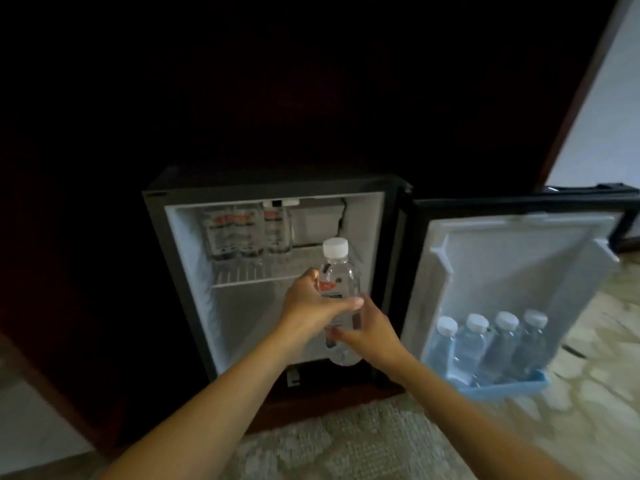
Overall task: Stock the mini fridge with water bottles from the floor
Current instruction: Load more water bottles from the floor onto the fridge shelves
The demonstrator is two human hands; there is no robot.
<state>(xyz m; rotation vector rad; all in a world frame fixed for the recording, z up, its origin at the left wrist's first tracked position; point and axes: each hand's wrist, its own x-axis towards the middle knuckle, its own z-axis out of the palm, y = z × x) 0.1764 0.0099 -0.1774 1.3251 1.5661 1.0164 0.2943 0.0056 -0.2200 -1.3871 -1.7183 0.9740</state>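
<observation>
Bottle (337,275) stood upright, left hand (308,303) fingers wrapped above right hand (367,332) fingers gripping its lower body.

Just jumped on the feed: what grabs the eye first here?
Both hands, left hand and right hand, grip an upright water bottle in front of the open mini fridge. Four bottles fill the door rack on the right; more stand on the upper wire shelf.

Head view, single: worn high, facing forward and down, close on the open fridge (266,271), door (512,289) at right, floor (363,441) below.
</observation>
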